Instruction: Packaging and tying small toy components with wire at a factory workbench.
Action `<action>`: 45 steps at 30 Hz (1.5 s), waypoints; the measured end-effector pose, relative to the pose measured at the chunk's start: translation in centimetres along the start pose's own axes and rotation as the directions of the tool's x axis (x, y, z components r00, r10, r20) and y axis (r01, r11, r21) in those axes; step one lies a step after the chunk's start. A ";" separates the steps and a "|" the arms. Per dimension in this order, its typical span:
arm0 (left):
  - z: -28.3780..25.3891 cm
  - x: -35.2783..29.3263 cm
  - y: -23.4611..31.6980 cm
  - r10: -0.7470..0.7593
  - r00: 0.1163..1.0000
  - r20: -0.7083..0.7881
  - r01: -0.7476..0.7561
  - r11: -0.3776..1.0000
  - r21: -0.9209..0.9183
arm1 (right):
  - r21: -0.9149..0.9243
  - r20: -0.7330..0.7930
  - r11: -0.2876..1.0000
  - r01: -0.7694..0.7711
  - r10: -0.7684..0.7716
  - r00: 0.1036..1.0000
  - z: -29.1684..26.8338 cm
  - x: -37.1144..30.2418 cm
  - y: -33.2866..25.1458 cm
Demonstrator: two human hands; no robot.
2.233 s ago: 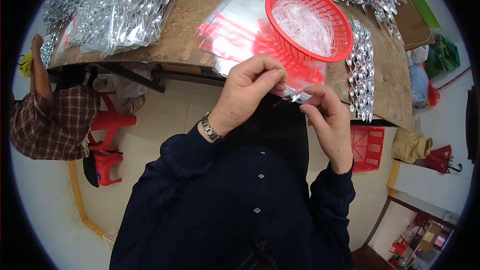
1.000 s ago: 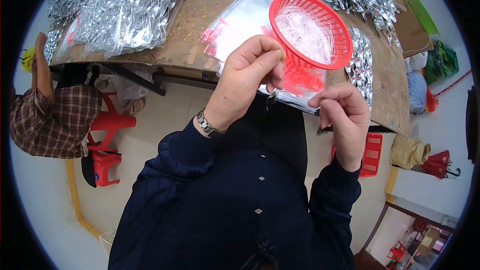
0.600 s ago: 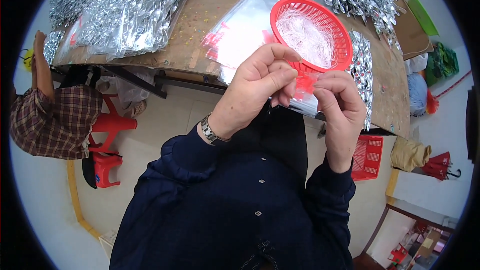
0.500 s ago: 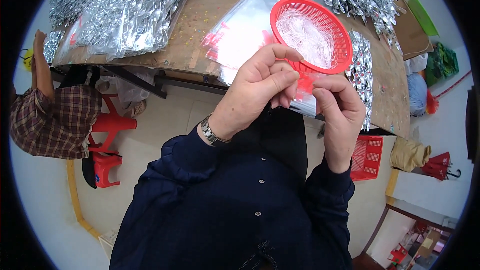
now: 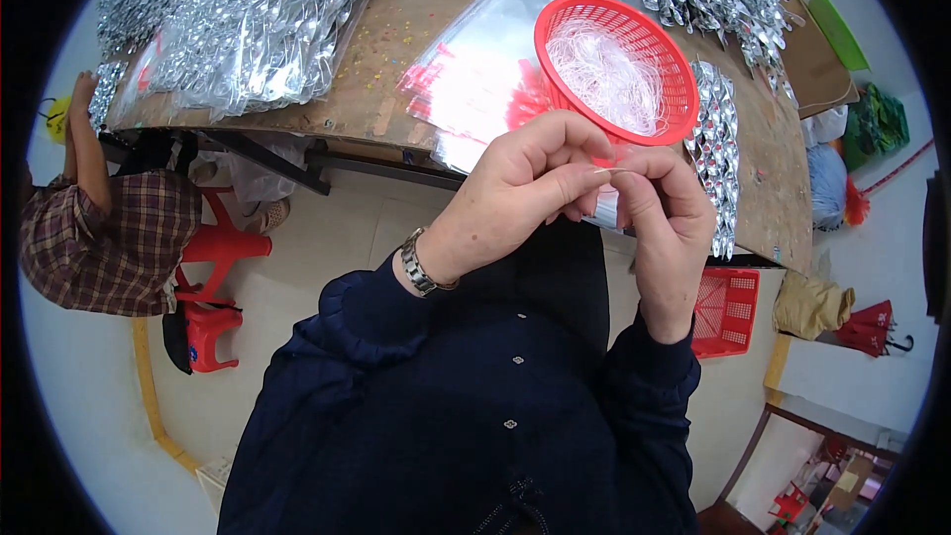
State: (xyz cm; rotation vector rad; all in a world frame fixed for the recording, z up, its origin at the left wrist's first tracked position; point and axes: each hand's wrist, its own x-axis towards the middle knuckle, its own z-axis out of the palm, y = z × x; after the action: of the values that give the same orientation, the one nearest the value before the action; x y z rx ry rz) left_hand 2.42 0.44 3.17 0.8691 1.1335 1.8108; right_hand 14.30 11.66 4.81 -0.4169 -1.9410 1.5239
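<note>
Closely, left hand (image 5: pixel 525 178): thumb and forefinger pressed together, pinching what looks like a thin pale strand (image 5: pixel 612 170).
Right hand (image 5: pixel 669 203): thumb and fingertips drawn together, apparently pinching its right end; the exact hold is too small to tell.
Thin pale strand: directly between the two grips, its visible length running crosswise, left to right; the fingertips nearly meet, so neither hand is clearly nearer.
Red basket (image 5: pixel 654 25): just beyond the fingertips, holding tangled whitish string (image 5: pixel 606 74).
Clear bags (image 5: pixel 471 84): flat on the table (image 5: pixel 386 59), left of the basket, with red bands.
Silver twisted strips (image 5: pixel 713 163): right of the basket, near the right hand.
</note>
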 end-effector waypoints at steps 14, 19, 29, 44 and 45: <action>-0.3 0.0 -0.9 0.143 0.984 -0.102 -0.122 0.975 0.187 | 0.124 -0.072 0.991 -0.055 0.064 0.995 0.6 -0.2 0.2; -0.3 0.1 -1.3 0.094 0.982 -0.164 -0.088 0.995 0.043 | 0.114 -0.025 0.992 -0.058 0.061 0.998 1.0 -0.6 1.0; -0.7 0.2 -1.8 0.071 0.977 -0.200 -0.061 0.997 0.055 | 0.085 0.036 0.993 -0.076 0.073 0.997 1.4 -0.9 1.3; -0.7 0.0 -1.9 0.031 0.985 -0.170 -0.029 0.999 0.013 | 0.009 0.024 0.998 -0.062 0.062 0.998 1.7 -1.1 1.3; -0.7 0.0 -1.9 0.015 0.986 -0.165 -0.014 1.000 0.006 | 0.009 0.023 0.998 -0.062 0.062 0.998 1.8 -1.1 1.3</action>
State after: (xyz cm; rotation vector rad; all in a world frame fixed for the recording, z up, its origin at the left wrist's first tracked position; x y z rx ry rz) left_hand 2.30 0.72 1.12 0.7421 1.2379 1.9211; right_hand 13.83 10.05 3.02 -0.4613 -1.9539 1.5830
